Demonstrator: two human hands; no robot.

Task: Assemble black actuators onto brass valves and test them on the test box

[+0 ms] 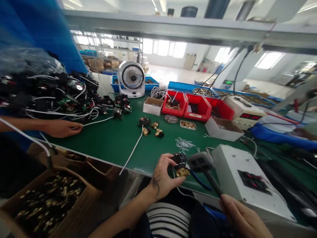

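Note:
At the table's front edge, my left hand grips a brass valve with a black housing on top, thumb below and fingers above. A white cable hangs from near it. My right hand is wrapped around the handle of a dark hammer, whose slightly blurred head is raised just right of the valve. Whether the two touch, I cannot tell. Behind them lies a scatter of small white wire pieces. Several brass fittings and a black unit with a white cable rest farther back.
Another person's hand holds a white cable at left, beside heaped black units. A fan, red bins and white boxes line the back. A grey metal box stands right; a carton of brass parts sits below left.

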